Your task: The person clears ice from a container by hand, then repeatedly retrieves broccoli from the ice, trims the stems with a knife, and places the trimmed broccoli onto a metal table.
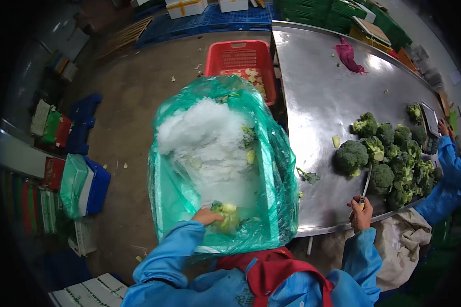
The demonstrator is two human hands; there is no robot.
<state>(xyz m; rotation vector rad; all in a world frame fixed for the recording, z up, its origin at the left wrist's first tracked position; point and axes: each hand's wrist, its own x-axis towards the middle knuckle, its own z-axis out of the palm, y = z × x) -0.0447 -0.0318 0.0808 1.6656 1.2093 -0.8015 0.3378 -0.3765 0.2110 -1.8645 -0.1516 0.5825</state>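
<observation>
My left hand [206, 217] is low inside a box lined with green plastic [287, 174], its fingers closed on a pale-stemmed broccoli head [227, 217], which is slightly blurred. Crushed ice [205, 133] is heaped in the box beyond that hand, with bits of broccoli showing at its right side. At the near edge of the metal table, my right hand [361, 215] grips a knife [367, 181] by its light handle, blade pointing away from me. The blade tip is close to a pile of broccoli heads [381, 179].
A red crate [265, 64] with pale scraps stands beyond the box. On the metal table [312, 112] lie a pink cloth [349, 55] and a loose leafy piece [309, 176]. Another person's blue sleeve [449, 161] and hand are by a scale [430, 123]. Blue pallets [205, 23] lie behind.
</observation>
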